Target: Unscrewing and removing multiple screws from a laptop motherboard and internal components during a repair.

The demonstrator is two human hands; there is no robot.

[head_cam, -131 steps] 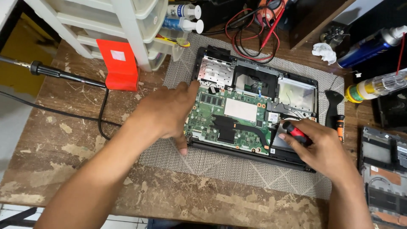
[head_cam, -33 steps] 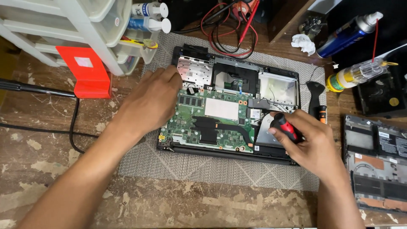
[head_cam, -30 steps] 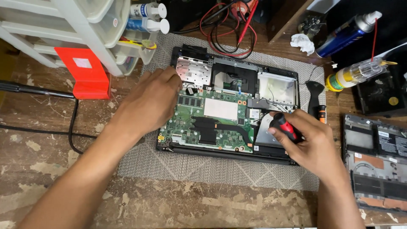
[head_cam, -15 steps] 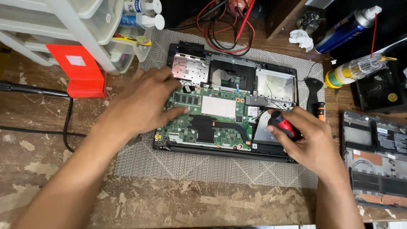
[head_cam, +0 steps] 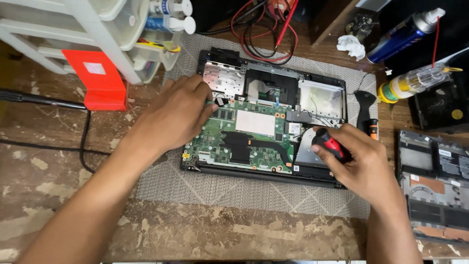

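Right hand grips red screwdriver; left hand, holding nothing, presses laptop board. Risk: tip slips, gouges board.

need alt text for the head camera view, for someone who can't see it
Two bare hands work on an opened laptop lying on a grey mat: the left hand rests on the green motherboard, while the right hand grips a red-and-black screwdriver over the laptop's right side. Around them are white plastic drawers, spray cans and red and black test leads.
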